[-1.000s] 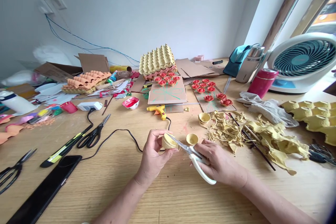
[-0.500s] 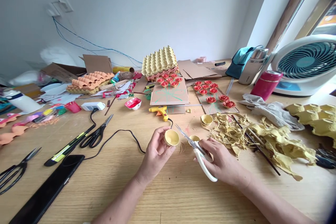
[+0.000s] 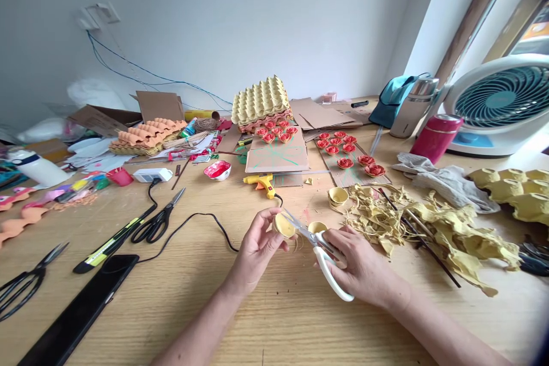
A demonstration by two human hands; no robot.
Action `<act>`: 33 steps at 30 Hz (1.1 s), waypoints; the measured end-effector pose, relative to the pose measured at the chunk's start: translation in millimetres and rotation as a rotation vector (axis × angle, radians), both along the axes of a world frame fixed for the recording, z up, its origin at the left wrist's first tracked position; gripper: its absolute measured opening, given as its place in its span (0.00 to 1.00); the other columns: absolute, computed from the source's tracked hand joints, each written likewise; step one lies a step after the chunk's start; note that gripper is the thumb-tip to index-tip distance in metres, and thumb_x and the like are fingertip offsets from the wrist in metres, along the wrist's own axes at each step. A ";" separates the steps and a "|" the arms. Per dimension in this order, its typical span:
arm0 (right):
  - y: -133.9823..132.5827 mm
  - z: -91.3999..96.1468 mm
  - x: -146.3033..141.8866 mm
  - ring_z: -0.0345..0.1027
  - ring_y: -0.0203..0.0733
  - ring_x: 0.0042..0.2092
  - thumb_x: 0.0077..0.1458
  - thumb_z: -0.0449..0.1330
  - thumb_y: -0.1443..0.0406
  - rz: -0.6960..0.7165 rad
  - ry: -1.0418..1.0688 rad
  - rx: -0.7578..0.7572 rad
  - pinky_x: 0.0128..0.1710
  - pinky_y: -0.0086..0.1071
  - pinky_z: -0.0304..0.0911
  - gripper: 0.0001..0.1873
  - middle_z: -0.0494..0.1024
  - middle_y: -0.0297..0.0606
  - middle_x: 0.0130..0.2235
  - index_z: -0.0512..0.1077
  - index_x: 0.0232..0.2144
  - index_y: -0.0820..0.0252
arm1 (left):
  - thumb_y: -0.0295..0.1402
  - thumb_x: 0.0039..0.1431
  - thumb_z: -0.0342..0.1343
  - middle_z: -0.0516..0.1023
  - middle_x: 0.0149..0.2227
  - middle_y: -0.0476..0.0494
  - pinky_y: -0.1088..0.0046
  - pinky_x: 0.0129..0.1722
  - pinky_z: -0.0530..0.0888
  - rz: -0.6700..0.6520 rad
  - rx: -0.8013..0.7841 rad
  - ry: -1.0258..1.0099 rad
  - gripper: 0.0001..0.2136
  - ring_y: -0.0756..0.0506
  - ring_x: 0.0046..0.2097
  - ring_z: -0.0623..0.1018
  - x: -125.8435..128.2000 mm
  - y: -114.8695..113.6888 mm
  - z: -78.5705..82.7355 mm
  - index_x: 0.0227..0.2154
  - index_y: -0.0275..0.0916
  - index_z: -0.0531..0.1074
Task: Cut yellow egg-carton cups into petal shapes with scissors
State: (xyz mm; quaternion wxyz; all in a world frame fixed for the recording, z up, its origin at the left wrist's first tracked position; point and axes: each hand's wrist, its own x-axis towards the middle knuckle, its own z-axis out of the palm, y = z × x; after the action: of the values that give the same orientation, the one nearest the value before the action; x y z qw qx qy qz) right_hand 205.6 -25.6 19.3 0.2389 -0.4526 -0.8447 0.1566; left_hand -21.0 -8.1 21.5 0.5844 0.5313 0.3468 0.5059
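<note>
Between the thumb and fingers of my left hand (image 3: 259, 243) is a small yellow egg-carton cup (image 3: 283, 226), tilted toward the right. My right hand (image 3: 358, 260) is wrapped round white-handled scissors (image 3: 328, 271), whose blades are parted and reach the cup's rim. Behind the scissors, another yellow cup (image 3: 317, 227) sits on the table, partly hidden by the blades and fingers. A stack of cups (image 3: 338, 197) stands a little farther back, beside a heap of torn carton scraps (image 3: 373, 220).
A yellow glue gun (image 3: 262, 183) lies ahead of my hands, its cord running left. Red paper flowers (image 3: 345, 163) rest on cardboard behind. Black scissors (image 3: 156, 226), a utility knife (image 3: 107, 243) and a phone (image 3: 81, 309) lie leftward. A fan (image 3: 501, 106) stands at right.
My left hand has tilted the cup toward the right. The scissors have moved slightly left, bringing their blades from beside the cup to its rim.
</note>
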 end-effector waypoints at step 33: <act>-3.5 4.9 1.1 0.62 0.38 0.29 0.61 0.55 0.61 0.116 -0.066 0.156 0.38 0.36 0.49 0.12 0.72 0.33 0.28 0.59 0.28 0.57 | 0.35 0.49 0.69 0.70 0.43 0.45 0.75 0.36 0.73 0.229 0.280 0.215 0.19 0.49 0.38 0.74 5.5 -6.6 -2.8 0.41 0.42 0.66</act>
State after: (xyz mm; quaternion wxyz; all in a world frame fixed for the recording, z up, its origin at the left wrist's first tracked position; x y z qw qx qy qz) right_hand 206.7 -29.2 24.2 0.2361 -0.3877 -0.8865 0.0892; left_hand -15.5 -14.7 18.7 0.4034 0.6153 0.3916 0.5525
